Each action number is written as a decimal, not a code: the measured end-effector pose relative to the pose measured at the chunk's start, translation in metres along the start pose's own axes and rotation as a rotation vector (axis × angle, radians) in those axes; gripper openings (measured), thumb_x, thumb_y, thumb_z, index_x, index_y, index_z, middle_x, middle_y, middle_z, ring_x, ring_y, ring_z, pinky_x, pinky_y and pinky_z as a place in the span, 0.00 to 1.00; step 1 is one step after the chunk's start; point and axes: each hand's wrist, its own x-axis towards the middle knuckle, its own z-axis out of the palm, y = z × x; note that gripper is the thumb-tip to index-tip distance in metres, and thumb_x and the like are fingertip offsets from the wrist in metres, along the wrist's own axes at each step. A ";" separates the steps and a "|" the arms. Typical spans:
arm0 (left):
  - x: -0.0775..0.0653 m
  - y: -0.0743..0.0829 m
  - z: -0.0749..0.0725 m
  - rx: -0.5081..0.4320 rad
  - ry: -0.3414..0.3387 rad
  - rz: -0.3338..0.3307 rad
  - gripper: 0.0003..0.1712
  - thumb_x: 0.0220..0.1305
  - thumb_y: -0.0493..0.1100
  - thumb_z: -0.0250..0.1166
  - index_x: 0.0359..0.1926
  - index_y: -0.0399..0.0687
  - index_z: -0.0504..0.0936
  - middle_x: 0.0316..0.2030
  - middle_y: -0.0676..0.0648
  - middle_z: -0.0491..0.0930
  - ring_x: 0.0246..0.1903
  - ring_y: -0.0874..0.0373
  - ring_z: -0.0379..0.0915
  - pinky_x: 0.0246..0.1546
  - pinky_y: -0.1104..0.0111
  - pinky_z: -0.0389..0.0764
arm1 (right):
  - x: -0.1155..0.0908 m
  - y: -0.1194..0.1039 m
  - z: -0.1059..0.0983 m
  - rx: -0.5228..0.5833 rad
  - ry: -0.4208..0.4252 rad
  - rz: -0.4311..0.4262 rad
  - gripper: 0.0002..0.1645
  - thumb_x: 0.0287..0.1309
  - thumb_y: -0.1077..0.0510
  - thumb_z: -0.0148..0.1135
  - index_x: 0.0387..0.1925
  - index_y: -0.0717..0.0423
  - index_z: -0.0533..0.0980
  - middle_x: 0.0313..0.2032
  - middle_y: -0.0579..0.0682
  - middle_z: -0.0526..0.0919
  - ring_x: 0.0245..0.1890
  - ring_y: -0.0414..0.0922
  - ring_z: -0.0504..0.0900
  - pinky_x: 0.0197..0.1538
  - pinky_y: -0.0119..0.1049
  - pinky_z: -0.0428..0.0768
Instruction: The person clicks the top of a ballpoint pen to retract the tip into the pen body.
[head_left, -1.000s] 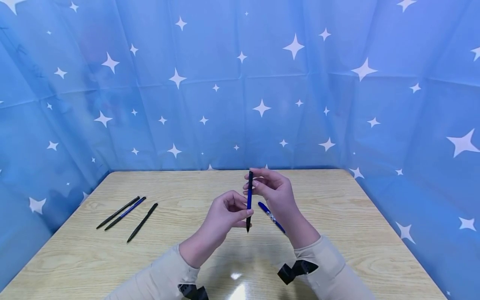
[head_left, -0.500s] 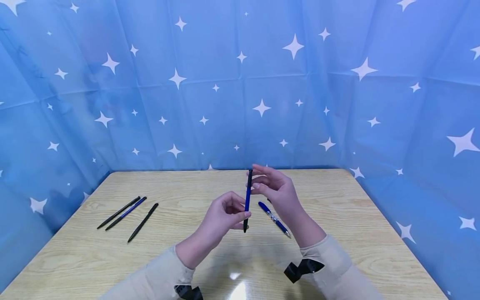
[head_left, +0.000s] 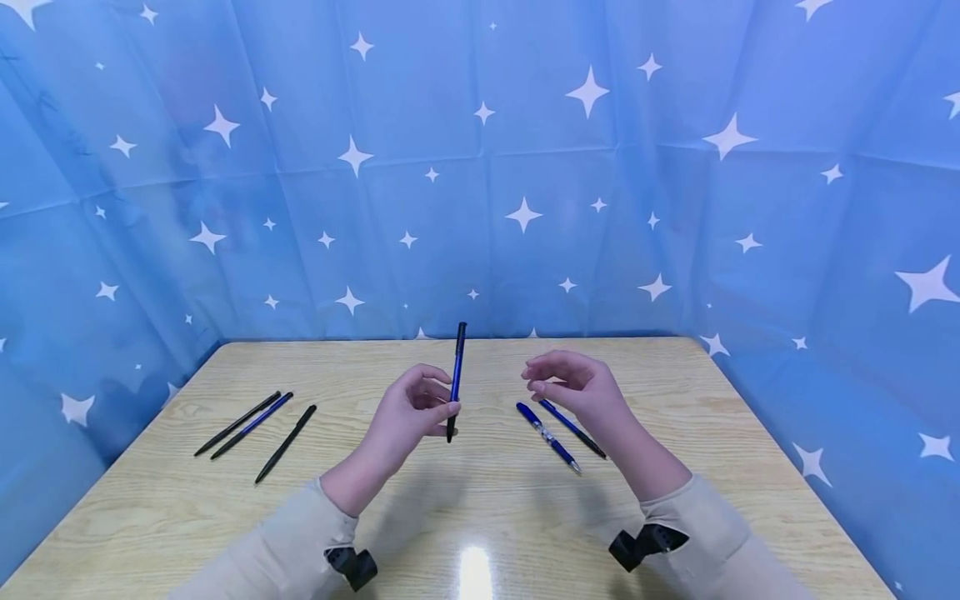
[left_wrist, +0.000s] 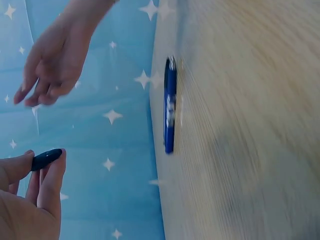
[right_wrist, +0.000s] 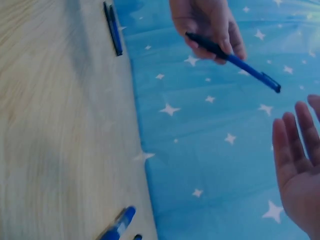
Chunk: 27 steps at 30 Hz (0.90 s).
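A blue pen with black ends [head_left: 457, 363] stands nearly upright above the table, pinched near its lower end between the thumb and fingers of my left hand [head_left: 408, 414]. The right wrist view shows that pen [right_wrist: 245, 66] whole, with its clip towards my right hand [right_wrist: 305, 175]. Apart from it, my right hand [head_left: 581, 387] hovers with loosely bent fingers and holds nothing. Below that hand lie a blue pen with a patterned grip [head_left: 547, 437] and a blue-and-black pen [head_left: 576, 429], whose upper end is partly hidden by the hand.
On the left of the wooden table [head_left: 375, 367] lie a black pen [head_left: 238, 423], a blue-and-black pen [head_left: 252, 426] beside it, and another black pen [head_left: 286, 444] a little apart. A blue curtain with white stars [head_left: 480, 183] hangs behind the table.
My right hand has let go of the pen's upper end and moved right. My left hand has carried the pen left and slightly up. The blue-and-black pen on the right has come into sight.
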 end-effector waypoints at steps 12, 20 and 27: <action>0.008 -0.007 -0.041 0.106 -0.002 0.008 0.19 0.65 0.27 0.60 0.55 0.45 0.76 0.43 0.39 0.77 0.42 0.47 0.81 0.38 0.57 0.84 | -0.010 0.012 -0.017 -0.168 -0.078 0.167 0.17 0.60 0.61 0.67 0.51 0.62 0.79 0.45 0.58 0.82 0.45 0.54 0.81 0.49 0.44 0.81; 0.007 -0.009 -0.069 0.265 -0.037 -0.023 0.20 0.67 0.29 0.60 0.57 0.47 0.75 0.47 0.37 0.78 0.43 0.49 0.81 0.42 0.58 0.83 | -0.019 0.018 -0.029 -0.258 -0.158 0.179 0.16 0.62 0.57 0.66 0.50 0.60 0.80 0.44 0.58 0.81 0.44 0.55 0.80 0.48 0.45 0.81; 0.008 -0.012 -0.097 0.288 -0.042 -0.049 0.20 0.65 0.29 0.62 0.57 0.42 0.74 0.47 0.37 0.79 0.43 0.47 0.81 0.41 0.57 0.83 | -0.024 0.023 -0.040 -0.236 -0.194 0.201 0.18 0.61 0.58 0.67 0.51 0.60 0.79 0.43 0.59 0.81 0.42 0.52 0.81 0.48 0.48 0.81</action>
